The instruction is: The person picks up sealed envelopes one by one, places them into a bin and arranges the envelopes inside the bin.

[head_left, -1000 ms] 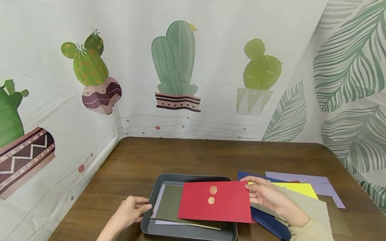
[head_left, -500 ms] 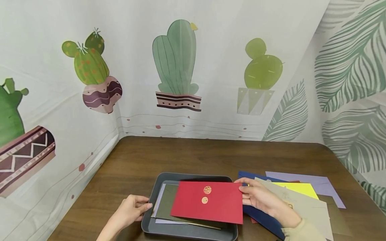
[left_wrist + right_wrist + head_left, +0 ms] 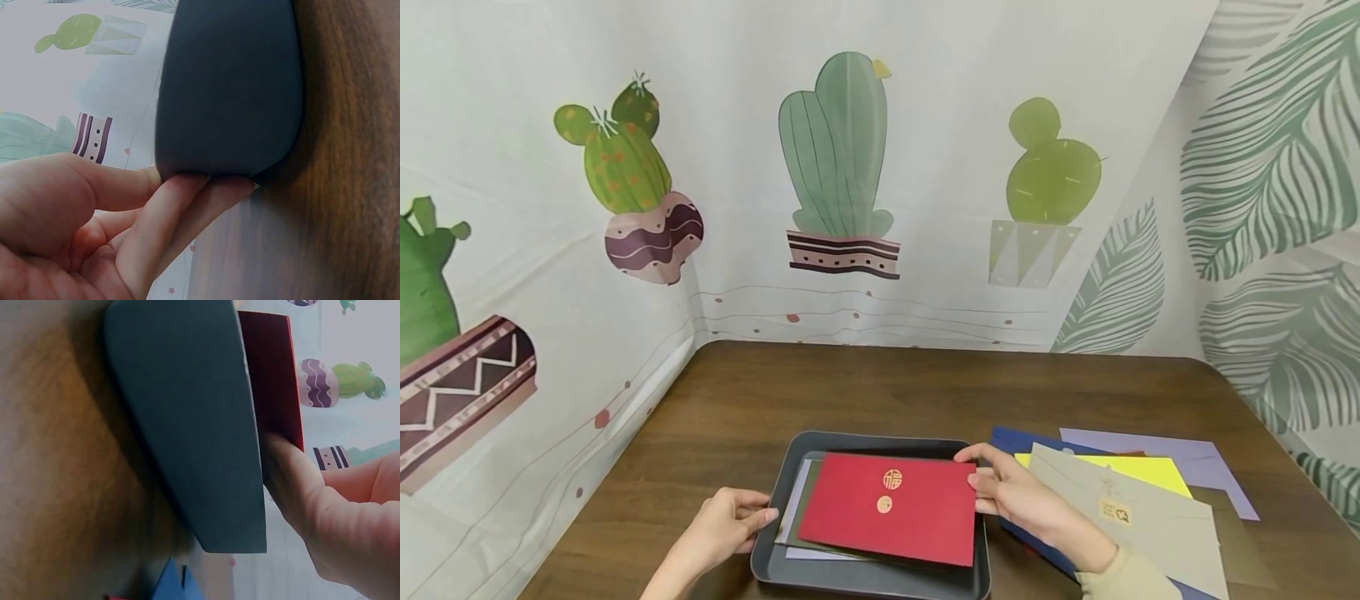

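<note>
A red envelope point(image 3: 891, 521) with gold characters hovers over or lies on a stack in a dark grey tray point(image 3: 835, 572). My right hand point(image 3: 1026, 500) pinches its right edge, thumb above and fingers beneath. The right wrist view shows the red envelope point(image 3: 272, 375) rising past the tray's wall point(image 3: 187, 425). Under it, an olive envelope point(image 3: 803, 508) and a lavender envelope point(image 3: 796, 492) show only at their edges. My left hand point(image 3: 718, 525) holds the tray's left side, thumb at the rim; in the left wrist view its fingertips press the outer wall point(image 3: 231, 94).
Right of the tray lies a loose pile: a light grey envelope point(image 3: 1172, 533) on top, then a yellow envelope point(image 3: 1157, 473), a blue envelope point(image 3: 1015, 435) and a lavender envelope point(image 3: 1221, 475). The brown wooden table point(image 3: 887, 387) meets a cactus-print cloth point(image 3: 940, 167) at the back.
My right hand has carried the red envelope leftward and slightly down, so it now covers most of the olive envelope in the tray. The left hand and tray have stayed put.
</note>
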{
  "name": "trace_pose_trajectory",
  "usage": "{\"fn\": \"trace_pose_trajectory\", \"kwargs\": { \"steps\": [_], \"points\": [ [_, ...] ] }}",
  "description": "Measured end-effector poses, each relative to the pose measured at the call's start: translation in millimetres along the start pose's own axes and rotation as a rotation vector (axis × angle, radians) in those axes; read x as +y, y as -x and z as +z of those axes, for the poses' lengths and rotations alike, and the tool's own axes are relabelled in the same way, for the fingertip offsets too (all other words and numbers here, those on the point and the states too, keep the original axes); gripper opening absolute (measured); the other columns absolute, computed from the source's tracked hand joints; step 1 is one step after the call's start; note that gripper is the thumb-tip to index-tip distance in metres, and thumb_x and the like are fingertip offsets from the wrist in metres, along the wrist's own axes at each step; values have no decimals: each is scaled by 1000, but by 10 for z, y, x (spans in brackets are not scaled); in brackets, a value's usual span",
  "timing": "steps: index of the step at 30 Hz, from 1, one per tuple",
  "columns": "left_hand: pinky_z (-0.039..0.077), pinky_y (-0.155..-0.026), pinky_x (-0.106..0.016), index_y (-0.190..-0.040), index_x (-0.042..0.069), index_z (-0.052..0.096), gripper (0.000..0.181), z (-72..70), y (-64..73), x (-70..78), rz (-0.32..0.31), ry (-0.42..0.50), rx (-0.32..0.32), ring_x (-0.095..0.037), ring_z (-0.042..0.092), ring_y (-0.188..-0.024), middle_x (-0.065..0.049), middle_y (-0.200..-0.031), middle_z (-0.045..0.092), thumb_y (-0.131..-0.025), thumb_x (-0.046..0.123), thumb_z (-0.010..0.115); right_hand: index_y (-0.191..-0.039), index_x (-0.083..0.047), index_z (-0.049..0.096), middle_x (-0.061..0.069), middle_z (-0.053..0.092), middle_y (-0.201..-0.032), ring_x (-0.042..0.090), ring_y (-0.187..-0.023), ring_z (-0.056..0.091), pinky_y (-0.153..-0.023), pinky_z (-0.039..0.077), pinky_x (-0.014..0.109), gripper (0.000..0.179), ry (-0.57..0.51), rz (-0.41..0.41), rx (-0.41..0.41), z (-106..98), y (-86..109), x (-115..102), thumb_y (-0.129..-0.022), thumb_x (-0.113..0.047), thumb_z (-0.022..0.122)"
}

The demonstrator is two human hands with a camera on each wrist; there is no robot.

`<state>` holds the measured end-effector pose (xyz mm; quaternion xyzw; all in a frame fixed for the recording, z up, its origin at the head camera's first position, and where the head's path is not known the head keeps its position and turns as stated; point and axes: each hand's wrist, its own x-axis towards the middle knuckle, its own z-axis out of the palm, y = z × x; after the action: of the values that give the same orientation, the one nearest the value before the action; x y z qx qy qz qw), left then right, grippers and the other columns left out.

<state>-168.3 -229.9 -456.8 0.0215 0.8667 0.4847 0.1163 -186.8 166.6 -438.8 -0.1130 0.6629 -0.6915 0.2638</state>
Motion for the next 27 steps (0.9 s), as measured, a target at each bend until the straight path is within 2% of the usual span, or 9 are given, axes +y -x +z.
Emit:
{"fn": "trace_pose_trajectory", "kwargs": {
  "steps": [4,7,11,14,17,21,24,27],
  "points": [
    [62,-66,-36,-114,-19,59,43,8,-3,-17,-15,-4,-4,-27,71,-85,-26,-96,71,-90,15,69,-130,6,39,10,53,-100,15,-88,51,-86,54,30,30,187,-18,80,43,-28,-12,-103,-6,43],
    [62,-66,-36,-114,-19,59,43,8,-3,-23,-16,-4,-9,-26,71,-86,-26,-97,71,-90,15,69,-126,9,43,23,54,-119,25,-108,55,-96,54,38,28,267,-77,111,43,-22,-17,-102,-6,45],
    [62,-66,-36,-114,-19,59,42,3,2,-25,-8,-2,-7,-26,71,-86,-26,-96,71,-90,13,69,-123,11,47,31,53,-127,40,-121,53,-98,53,32,30,333,-161,138,-7,21,-65,-101,-8,48],
    [62,-66,-36,-114,-19,59,42,-3,9,-21,-8,-4,-5,-26,71,-85,-26,-96,71,-90,13,69,-122,10,50,30,54,-126,43,-121,52,-97,53,26,31,392,-203,165,-65,75,-124,-101,-12,49],
    [62,-66,-35,-114,-19,59,42,-9,14,-19,-10,-7,-5,-26,71,-85,-26,-96,71,-90,14,69,-121,10,52,32,54,-126,21,-115,60,-94,52,21,31,405,-228,186,-161,133,-170,-101,-14,51],
    [62,-66,-35,-114,-20,59,41,-16,15,-23,4,1,-21,-27,72,-85,-26,-95,71,-91,14,68,-121,13,51,35,53,-126,-6,-102,60,-95,54,23,33,362,-218,203,-360,237,-212,-101,-14,50],
    [62,-66,-35,-114,-20,59,41,-20,13,-24,16,14,-38,-28,72,-85,-26,-96,71,-92,13,66,-120,15,50,35,54,-124,-4,-100,63,-94,56,31,34,367,-196,226,-550,345,-230,-101,-13,50],
    [62,-66,-35,-114,-20,59,40,-23,10,-22,23,20,-43,-28,72,-86,-26,-96,71,-92,13,66,-117,15,52,33,58,-119,0,-97,65,-88,59,34,32,449,-177,259,-757,465,-224,-100,-13,52]
  ]
}}
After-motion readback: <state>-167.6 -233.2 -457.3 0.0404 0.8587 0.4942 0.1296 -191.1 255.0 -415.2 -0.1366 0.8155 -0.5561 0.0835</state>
